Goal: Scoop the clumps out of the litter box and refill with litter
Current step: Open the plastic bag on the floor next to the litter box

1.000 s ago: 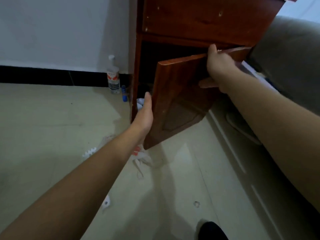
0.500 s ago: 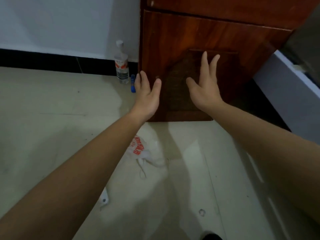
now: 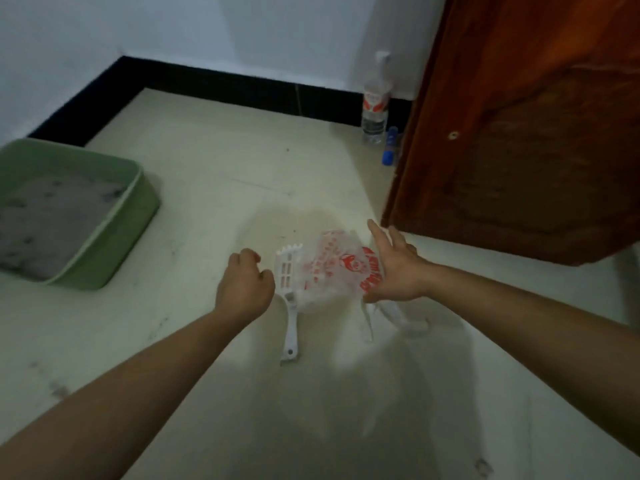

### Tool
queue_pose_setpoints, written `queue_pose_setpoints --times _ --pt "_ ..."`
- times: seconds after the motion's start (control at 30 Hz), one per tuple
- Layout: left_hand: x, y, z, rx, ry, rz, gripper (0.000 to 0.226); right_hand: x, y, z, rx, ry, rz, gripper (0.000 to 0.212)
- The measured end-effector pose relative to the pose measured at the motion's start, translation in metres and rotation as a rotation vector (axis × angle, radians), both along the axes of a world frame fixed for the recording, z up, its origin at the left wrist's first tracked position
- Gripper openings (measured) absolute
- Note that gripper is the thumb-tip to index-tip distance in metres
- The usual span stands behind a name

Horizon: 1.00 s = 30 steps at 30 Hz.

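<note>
A green litter box (image 3: 131,216) with grey litter sits on the floor at the far left. A white slotted litter scoop (image 3: 289,292) lies on the floor in the middle, partly under a clear plastic bag (image 3: 332,268) with red print. My left hand (image 3: 246,282) hovers just left of the scoop, fingers loosely curled, holding nothing. My right hand (image 3: 394,268) lies against the bag's right side with straight fingers spread.
A brown wooden cabinet (image 3: 519,133) with its door shut stands at the right. A clear water bottle (image 3: 375,109) and a small blue object (image 3: 389,147) stand by the black skirting next to the cabinet. Pale tiled floor surrounds the scoop.
The cabinet door went from open to shut. Both hands left the door and dropped to the floor by the scoop and bag. The view swung left, bringing the litter box in.
</note>
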<state>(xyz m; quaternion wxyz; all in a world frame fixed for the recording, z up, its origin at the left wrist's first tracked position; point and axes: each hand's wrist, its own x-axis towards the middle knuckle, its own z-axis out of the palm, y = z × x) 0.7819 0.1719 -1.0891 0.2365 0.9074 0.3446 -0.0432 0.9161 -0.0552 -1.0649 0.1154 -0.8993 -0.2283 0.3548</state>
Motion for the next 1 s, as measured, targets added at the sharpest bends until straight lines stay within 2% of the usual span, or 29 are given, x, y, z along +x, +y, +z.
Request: queue_pose_setpoints --times 0.07,0.1,0.17,0.2,0.3,0.4,0.5,0.63,0.77,0.83,0.9,1.0 --pt "-0.023 0.004 -0.019 -0.033 0.247 -0.058 0.044 -0.001 0.013 -0.009 0.015 -0.042 0.095 0.115" --pt "-0.029 0.002 -0.029 -0.081 0.344 -0.073 0.048 0.000 0.017 -0.012 0.016 -0.091 0.144 0.093" --pt "-0.036 -0.010 -0.049 -0.176 0.418 -0.057 0.056 0.000 0.024 -0.016 0.011 -0.191 0.198 0.045" --pt "-0.037 -0.018 -0.059 -0.173 0.410 -0.057 0.060 -0.001 0.026 -0.016 0.019 -0.226 0.181 0.034" --pt "-0.036 -0.035 -0.078 -0.032 0.366 -0.162 0.047 0.000 0.029 -0.014 0.077 -0.305 0.098 0.031" --pt "-0.036 -0.024 -0.071 -0.008 0.330 -0.194 0.033 -0.001 0.043 0.006 0.161 -0.375 0.043 0.030" --pt "-0.046 0.017 -0.041 0.104 0.251 -0.240 0.030 -0.010 0.076 0.030 0.236 -0.439 0.047 0.028" --pt "-0.078 0.109 0.023 0.199 0.055 -0.233 0.032 -0.035 0.153 0.068 0.388 -0.458 0.083 0.026" --pt "-0.121 0.205 0.081 0.211 -0.169 -0.102 0.032 -0.080 0.249 0.114 0.531 -0.456 0.143 0.025" --pt "-0.154 0.246 0.098 0.214 -0.255 0.004 0.023 -0.108 0.305 0.126 0.587 -0.454 0.185 0.023" --pt "-0.189 0.282 0.102 0.201 -0.336 0.120 0.017 -0.141 0.362 0.127 0.654 -0.431 0.207 0.022" --pt "-0.246 0.325 0.086 0.171 -0.417 0.316 0.019 -0.205 0.439 0.112 0.730 -0.359 0.298 0.021"
